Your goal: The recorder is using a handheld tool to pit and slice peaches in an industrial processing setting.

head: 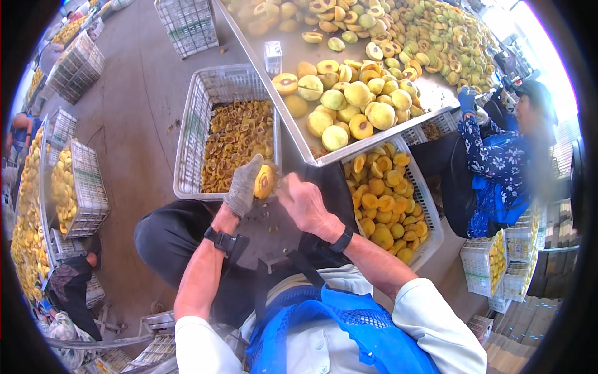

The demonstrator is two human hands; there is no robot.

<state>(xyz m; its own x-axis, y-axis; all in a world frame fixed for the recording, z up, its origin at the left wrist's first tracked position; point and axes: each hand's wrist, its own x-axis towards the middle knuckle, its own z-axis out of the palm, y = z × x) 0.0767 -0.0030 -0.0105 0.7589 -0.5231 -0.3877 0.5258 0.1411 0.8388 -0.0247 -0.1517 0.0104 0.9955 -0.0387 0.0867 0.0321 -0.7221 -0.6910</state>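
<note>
My left hand (244, 184), in a grey knit glove, holds a yellow peach half (265, 181) with its reddish-brown centre showing. Close beside it, my bare right hand (306, 201) has its fingers curled around a small tool (280, 183), mostly hidden and blurred. Both hands are above my lap, by the near rim of a white plastic crate (188, 140) that holds brown peach pits and scraps (238, 140). To the right of my right hand, another white crate (432, 224) is filled with yellow peach halves (385, 203).
A metal-edged table (292, 126) carries whole and split peaches (357, 100), plus a small white box (273, 57). At right sits a co-worker (495, 145) in blue gloves. Stacked crates (481, 264) stand behind them. More crates (88, 187) and peach-covered tables line the left.
</note>
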